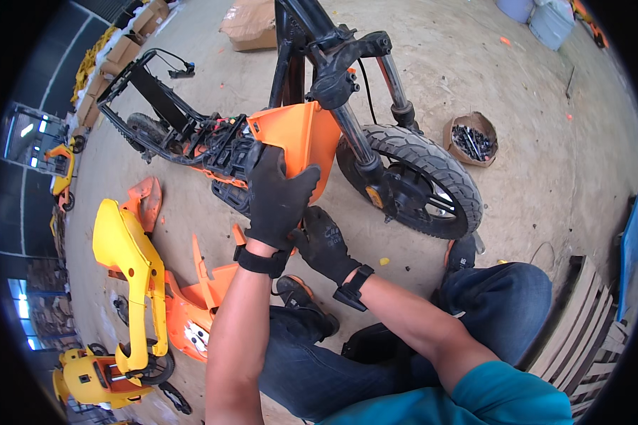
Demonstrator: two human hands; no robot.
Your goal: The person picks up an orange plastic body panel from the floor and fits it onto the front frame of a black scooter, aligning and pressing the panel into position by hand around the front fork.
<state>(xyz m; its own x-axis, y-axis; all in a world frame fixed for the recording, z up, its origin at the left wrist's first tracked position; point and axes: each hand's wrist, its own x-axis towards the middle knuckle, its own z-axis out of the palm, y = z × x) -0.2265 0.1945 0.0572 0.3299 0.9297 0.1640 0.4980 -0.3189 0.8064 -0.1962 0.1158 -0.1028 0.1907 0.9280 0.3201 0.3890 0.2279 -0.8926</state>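
An orange plastic body panel point(317, 142) sits against the front of a black, partly stripped scooter frame point(191, 138), just behind the fork. Over the panel's near side, my left hand point(280, 198) in a black work glove is closed on it, thumb pointing toward the wheel. Just below, my right hand point(326, 244), gloved alike, has its fingers curled in by the panel's lower end. What those fingers hold, if anything, is hidden behind the hands. The front wheel point(422, 188) with its black tyre stands to the right of the panel.
Yellow point(131, 248) and orange body panels point(191, 312) lie on the floor at left. A box of small hardware point(471, 138) is beyond the wheel. A cardboard box point(252, 25) stands behind the frame, a wooden pallet point(574, 322) at lower right. My legs bend close by.
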